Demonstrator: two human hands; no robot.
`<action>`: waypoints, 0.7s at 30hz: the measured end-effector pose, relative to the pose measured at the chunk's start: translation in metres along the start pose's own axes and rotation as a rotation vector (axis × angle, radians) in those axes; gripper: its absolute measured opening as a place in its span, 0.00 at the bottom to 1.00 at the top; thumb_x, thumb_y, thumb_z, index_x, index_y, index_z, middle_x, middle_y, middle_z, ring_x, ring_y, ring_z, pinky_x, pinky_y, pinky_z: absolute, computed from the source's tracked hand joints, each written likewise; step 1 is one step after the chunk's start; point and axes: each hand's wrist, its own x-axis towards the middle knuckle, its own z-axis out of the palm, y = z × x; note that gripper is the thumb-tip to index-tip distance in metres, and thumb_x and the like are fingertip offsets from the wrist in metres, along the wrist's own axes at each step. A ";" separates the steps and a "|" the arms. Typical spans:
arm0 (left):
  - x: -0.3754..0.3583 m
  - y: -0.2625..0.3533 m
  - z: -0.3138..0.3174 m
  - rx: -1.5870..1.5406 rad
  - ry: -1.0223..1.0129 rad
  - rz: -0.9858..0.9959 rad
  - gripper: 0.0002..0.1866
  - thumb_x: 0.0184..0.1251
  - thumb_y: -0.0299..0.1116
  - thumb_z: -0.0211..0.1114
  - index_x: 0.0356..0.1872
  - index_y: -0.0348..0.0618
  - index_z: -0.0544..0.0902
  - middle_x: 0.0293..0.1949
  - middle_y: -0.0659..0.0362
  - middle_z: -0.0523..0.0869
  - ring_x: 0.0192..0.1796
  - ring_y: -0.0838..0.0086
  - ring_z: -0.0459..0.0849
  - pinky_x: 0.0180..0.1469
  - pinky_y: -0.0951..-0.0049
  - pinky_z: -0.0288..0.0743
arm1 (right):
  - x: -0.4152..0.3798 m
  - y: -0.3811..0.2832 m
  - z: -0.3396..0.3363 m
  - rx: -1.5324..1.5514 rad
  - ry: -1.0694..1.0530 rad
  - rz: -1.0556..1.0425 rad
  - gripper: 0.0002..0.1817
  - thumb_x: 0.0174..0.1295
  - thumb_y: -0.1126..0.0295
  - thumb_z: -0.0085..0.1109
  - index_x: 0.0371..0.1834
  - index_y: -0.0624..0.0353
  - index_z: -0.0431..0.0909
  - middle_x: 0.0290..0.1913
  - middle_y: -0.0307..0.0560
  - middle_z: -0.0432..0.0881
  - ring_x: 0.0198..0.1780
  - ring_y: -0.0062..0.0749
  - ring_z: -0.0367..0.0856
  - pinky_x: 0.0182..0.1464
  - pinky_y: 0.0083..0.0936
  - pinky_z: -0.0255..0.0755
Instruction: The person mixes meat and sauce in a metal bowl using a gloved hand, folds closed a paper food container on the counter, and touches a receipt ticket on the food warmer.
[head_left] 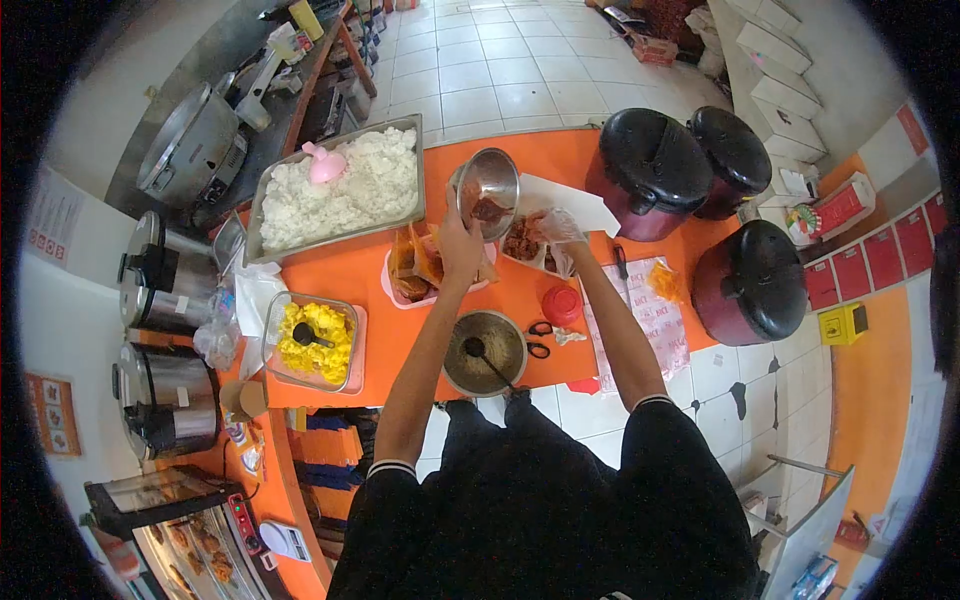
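Note:
My left hand [459,240] grips a metal bowl [490,185] tilted on its side, with some reddish-brown food inside. Close to its right, my right hand [568,250], in what looks like a clear plastic glove, is over a white box [575,200] that holds brown food pieces [524,238]. The fingers of my right hand are blurred by the plastic. Below the bowl sits a pink basket [437,297] with filled brown packets [408,265]. A red lidded jar [562,305] stands below the box.
A rice tray [420,160] with a pink scoop is at upper left, a glass dish of yellow food [318,342] at lower left. A bowl with a ladle [485,353] and black scissors [539,340] lie near me. Dark lidded pots [655,170] and printed paper [640,325] are on the right.

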 end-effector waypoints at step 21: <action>-0.029 0.026 0.016 0.176 -0.139 0.188 0.41 0.61 0.20 0.56 0.75 0.42 0.49 0.60 0.36 0.69 0.52 0.46 0.78 0.58 0.53 0.69 | 0.002 0.009 -0.008 0.391 -0.254 -0.283 0.17 0.60 0.66 0.62 0.48 0.66 0.80 0.42 0.48 0.84 0.40 0.33 0.83 0.43 0.28 0.77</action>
